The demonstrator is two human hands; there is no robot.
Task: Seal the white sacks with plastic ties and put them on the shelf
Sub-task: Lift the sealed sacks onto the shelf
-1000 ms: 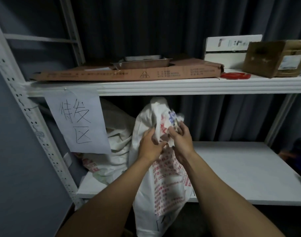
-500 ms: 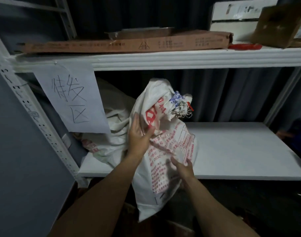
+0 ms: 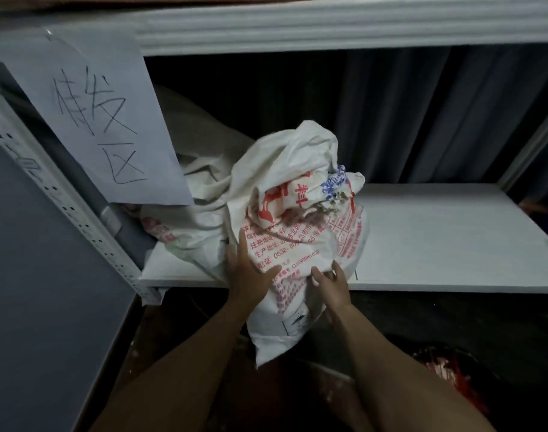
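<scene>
Both hands dropped from tied neck to body of white sack. Now left hand flat, pressing side; right hand spread against front. Sack half on shelf, bottom overhanging edge; probably 1 more push needed.

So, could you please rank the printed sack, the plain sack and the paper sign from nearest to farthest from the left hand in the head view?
1. Printed sack: the left hand rests on its front.
2. Plain sack: behind it, to the left.
3. Paper sign: hanging higher, upper left.
</scene>
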